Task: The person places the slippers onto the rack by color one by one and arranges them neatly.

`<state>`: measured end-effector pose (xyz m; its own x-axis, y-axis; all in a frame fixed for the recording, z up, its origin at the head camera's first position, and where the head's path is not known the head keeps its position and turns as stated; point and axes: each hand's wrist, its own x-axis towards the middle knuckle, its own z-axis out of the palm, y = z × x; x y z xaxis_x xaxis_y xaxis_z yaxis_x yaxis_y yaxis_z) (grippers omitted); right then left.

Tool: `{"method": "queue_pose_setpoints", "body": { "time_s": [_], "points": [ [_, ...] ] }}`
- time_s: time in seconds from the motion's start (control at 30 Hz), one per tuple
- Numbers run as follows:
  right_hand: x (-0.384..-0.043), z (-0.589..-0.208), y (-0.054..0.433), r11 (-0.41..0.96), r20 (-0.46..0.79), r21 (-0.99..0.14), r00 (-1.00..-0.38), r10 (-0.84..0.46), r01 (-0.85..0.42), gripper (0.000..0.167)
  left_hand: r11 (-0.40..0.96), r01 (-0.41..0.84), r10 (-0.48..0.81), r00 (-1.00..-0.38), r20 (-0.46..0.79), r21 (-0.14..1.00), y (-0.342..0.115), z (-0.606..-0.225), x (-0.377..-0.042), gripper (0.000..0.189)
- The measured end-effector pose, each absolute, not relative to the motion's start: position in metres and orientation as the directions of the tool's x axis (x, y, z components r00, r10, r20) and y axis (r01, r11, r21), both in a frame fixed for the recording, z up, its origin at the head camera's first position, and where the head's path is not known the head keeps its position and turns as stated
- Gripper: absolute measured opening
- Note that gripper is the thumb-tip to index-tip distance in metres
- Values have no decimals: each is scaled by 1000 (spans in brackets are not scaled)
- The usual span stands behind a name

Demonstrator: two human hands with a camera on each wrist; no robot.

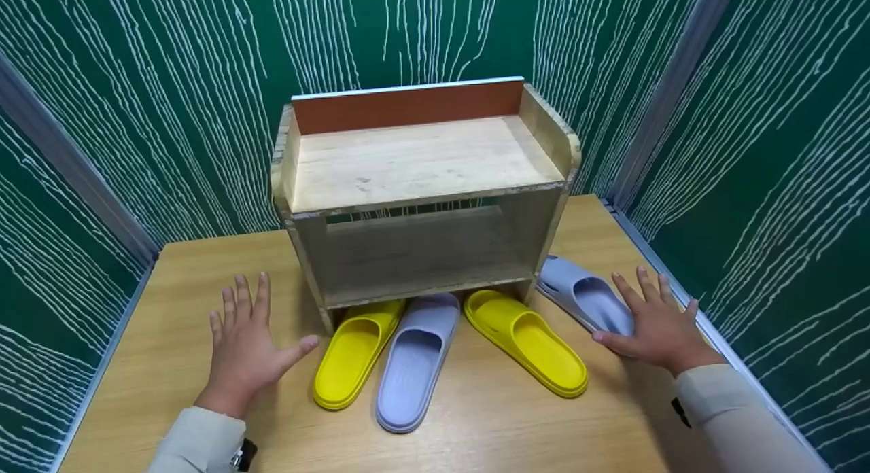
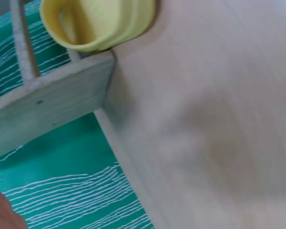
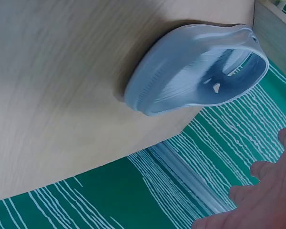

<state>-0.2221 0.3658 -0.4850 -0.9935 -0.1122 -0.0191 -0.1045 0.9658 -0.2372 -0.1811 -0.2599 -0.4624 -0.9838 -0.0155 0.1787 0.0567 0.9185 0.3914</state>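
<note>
Two yellow slippers and two pale lavender slippers lie on the wooden table in the head view. The left yellow slipper [image 1: 346, 364] and the middle lavender slipper [image 1: 409, 371] sit side by side, toes at the shelf's bottom edge. Angled the other way is the right yellow slipper [image 1: 550, 351]. My left hand [image 1: 248, 354], fingers spread and holding nothing, hovers left of the left yellow slipper. My right hand [image 1: 659, 323], also spread and holding nothing, overlaps the heel of the far-right lavender slipper [image 1: 591, 293]. That slipper shows whole in the right wrist view.
A small two-tier wooden shelf [image 1: 428, 160] stands at the back of the table [image 1: 183, 310], both tiers bare. Green walls [image 1: 781, 153] with white drip lines enclose the table on the left, back and right, with grey posts [image 1: 669, 85] at the corners.
</note>
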Motion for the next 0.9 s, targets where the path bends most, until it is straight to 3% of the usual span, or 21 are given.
{"method": "queue_pose_setpoints", "body": {
  "time_s": [0.4, 0.9],
  "points": [
    [-222, -495, 375, 955, -50, -290, -996, -70, -53, 123, 846, 148, -40, -941, 337, 512, -252, -429, -189, 129],
    [-220, -507, 390, 935, -92, -355, -996, -10, 24, 121, 774, 196, -107, -897, 429, 603, -234, -389, -213, 126]
  ]
}}
